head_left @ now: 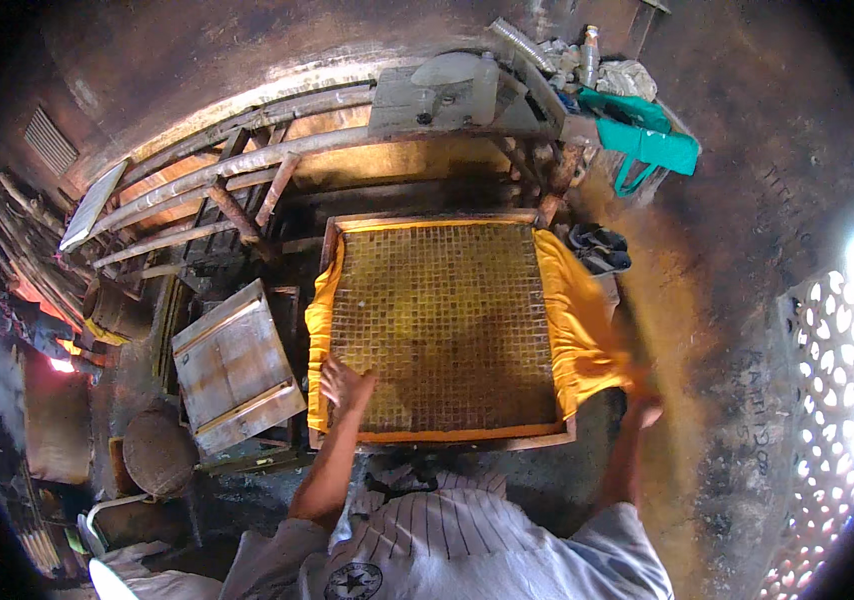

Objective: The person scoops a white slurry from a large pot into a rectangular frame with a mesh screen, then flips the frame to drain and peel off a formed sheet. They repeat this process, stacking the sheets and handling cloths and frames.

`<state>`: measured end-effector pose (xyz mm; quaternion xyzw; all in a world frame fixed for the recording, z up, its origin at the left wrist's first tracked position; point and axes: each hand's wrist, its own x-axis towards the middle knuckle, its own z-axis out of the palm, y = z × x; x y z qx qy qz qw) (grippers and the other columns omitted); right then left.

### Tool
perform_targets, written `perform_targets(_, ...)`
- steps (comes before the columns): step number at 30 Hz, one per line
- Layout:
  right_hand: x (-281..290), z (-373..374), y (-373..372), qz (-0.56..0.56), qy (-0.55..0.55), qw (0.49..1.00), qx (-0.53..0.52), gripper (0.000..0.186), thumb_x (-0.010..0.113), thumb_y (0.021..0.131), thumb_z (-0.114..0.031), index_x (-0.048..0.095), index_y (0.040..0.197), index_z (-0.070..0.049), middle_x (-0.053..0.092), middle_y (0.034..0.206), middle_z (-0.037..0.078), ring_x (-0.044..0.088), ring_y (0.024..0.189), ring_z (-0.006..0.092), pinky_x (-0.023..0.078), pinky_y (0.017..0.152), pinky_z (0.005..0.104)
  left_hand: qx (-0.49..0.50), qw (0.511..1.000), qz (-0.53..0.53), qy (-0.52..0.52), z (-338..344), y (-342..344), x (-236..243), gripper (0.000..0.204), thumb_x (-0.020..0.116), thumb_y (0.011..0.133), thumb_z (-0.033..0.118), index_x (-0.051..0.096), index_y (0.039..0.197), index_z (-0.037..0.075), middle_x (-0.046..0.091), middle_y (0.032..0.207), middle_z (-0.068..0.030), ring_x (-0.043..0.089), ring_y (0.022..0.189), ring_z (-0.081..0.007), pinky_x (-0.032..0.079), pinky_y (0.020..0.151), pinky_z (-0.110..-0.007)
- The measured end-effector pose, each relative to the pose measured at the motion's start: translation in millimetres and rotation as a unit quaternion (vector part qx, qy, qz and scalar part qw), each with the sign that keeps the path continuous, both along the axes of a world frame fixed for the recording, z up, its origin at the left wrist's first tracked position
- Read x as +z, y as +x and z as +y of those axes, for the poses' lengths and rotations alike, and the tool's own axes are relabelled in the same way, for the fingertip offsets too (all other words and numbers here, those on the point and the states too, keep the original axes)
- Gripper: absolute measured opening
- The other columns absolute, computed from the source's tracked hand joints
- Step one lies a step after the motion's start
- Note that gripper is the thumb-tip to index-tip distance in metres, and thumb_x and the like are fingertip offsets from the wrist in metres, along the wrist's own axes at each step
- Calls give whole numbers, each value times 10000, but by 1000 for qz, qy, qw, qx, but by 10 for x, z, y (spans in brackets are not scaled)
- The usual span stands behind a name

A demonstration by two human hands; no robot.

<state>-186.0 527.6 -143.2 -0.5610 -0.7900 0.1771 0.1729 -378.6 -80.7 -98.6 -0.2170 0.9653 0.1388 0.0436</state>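
In front of me is a shallow wooden frame around a mould divided into many small squares. An orange cloth shows along the frame's edges and hangs over both sides, with a wide loose flap on the right. My right hand, a little blurred, grips the near corner of that flap and holds it out past the frame. At the near left, my left hand is over the frame's edge beside the narrow cloth strip, fingers apart and nothing held; I cannot tell whether it touches the cloth.
Left of the frame lies a tilted wooden board with two battens. A rack of poles runs behind, with a grey slab on top. A green bag hangs at the back right. Another person is near a fire at far left.
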Motion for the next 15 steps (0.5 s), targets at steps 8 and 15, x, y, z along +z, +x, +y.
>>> perform_targets(8, -106, -1170, 357, 329, -305, 893, 48, 186, 583, 834, -119, 601, 1000, -38, 641, 855, 102, 626, 646, 156, 486, 455, 304, -295, 949, -33, 106, 143, -587, 1038, 344, 594, 814, 277, 601, 953, -38, 627, 936, -277, 617, 892, -409, 471, 745, -499)
perform_targets(15, 1174, -1779, -475, 232, -396, 837, 300, 414, 570, 860, -128, 482, 1247, -13, 619, 1062, 168, 662, 751, 247, 564, 565, 326, -381, 802, 195, 417, 36, -1135, 3098, 252, 640, 824, 238, 632, 908, 0, 624, 700, -94, 557, 653, -145, 453, 642, -325)
